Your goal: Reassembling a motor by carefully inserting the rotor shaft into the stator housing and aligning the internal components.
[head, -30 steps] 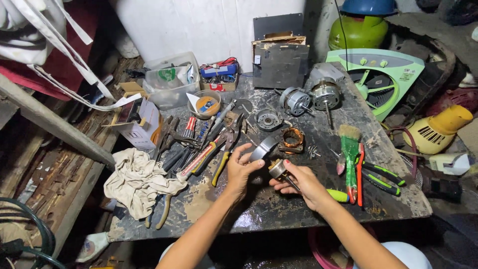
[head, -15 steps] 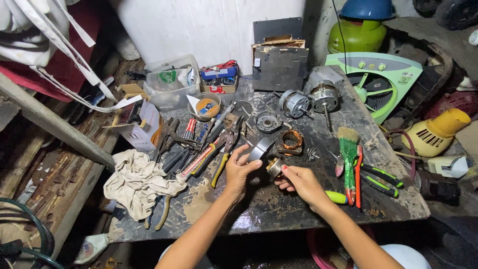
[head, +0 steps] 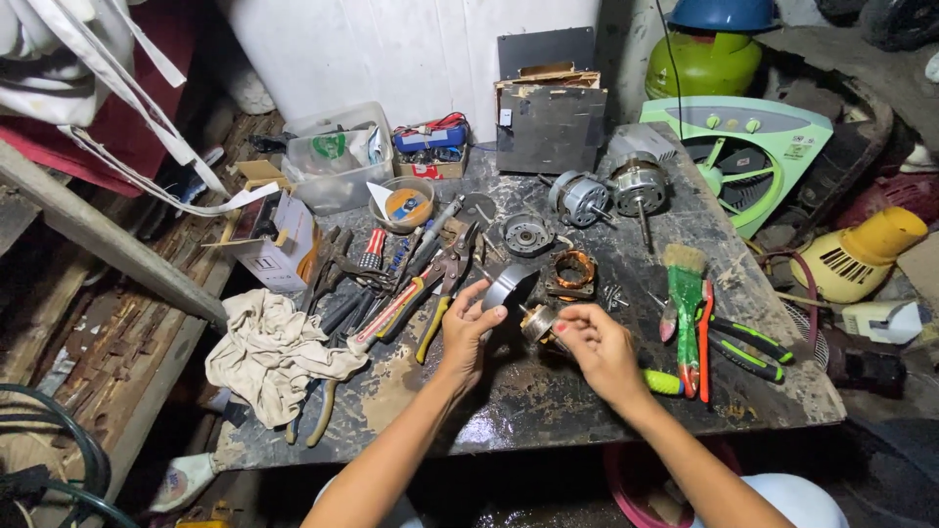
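My left hand grips a round grey metal motor cover above the dark worktable. My right hand pinches a small brass-coloured rotor part just beside that cover. The two hands are close together over the middle of the table. A copper-wound stator lies just beyond them, with a few loose screws next to it.
Pliers and screwdrivers lie in a pile to the left, by a crumpled rag. A green paintbrush and more pliers lie right. Two motors, a bearing housing, a metal box and a plastic tub stand behind.
Both hands have lifted slightly and moved toward the far side of the table. The rotor part has come closer to the metal cover.
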